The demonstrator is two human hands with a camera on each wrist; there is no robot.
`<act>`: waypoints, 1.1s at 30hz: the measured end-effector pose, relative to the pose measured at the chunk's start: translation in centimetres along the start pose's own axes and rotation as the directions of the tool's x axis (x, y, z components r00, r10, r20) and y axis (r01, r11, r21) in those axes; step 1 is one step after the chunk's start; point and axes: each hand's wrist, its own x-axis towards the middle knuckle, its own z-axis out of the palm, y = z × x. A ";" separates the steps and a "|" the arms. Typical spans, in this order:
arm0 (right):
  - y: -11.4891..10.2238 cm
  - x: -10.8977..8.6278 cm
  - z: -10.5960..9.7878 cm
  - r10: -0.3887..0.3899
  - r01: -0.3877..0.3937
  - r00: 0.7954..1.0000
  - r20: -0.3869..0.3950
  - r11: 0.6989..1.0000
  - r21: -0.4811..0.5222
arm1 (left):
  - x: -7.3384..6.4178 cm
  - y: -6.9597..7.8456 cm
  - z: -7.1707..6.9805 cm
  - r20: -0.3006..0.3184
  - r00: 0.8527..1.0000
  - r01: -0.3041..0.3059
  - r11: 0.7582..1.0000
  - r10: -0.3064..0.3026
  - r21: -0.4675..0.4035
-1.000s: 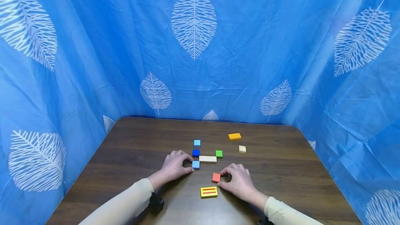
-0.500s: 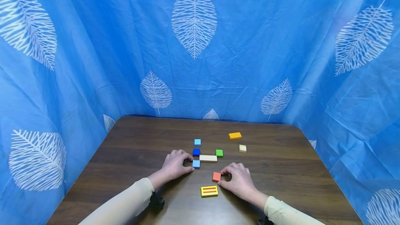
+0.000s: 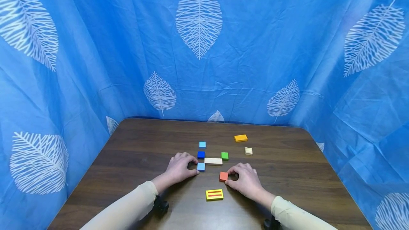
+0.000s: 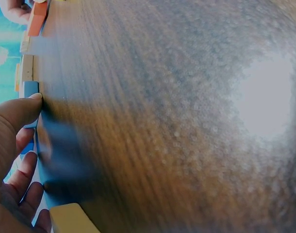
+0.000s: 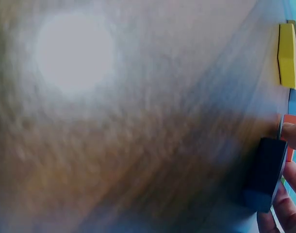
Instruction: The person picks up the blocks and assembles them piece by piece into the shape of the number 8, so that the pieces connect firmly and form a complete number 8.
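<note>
My left hand (image 3: 179, 168) pinches a light blue square block (image 3: 201, 167) between thumb and a finger at the left of the group. Thumb and finger of my right hand (image 3: 246, 181) grip an orange-red square block (image 3: 223, 176) flat at the table. Just beyond the light blue block lies a dark blue block (image 3: 201, 155), with a second light blue block (image 3: 202, 144) farther back. A long cream block (image 3: 213, 161) runs rightward from them to below a green block (image 3: 225, 156). The left wrist view shows the thumb on the blue block (image 4: 31, 87).
Nearest me lies a yellow block with red stripes (image 3: 214, 195). At the back right are an orange block (image 3: 241, 138) and a small pale striped block (image 3: 248, 151). The brown wooden table (image 3: 143, 137) meets a blue leaf-patterned curtain (image 3: 223, 74).
My right hand has slid the orange-red block a little forward and to the right, away from the yellow block. The left hand stays on the light blue block.
</note>
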 end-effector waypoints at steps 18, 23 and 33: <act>1.3 2.2 -0.5 0.073 -0.072 0.996 0.046 0.997 -0.015 | 0.1 -0.2 0.1 -0.004 1.000 -0.007 1.000 0.007 0.001; 1.4 2.4 -0.6 0.070 -0.070 0.996 0.051 0.998 -0.003 | 0.1 -0.2 0.1 -0.006 1.000 -0.013 1.000 0.013 0.002; 1.7 2.7 -0.5 0.058 -0.058 0.997 0.044 0.998 -0.006 | 0.0 -0.2 0.0 0.000 1.000 -0.009 1.000 0.009 -0.008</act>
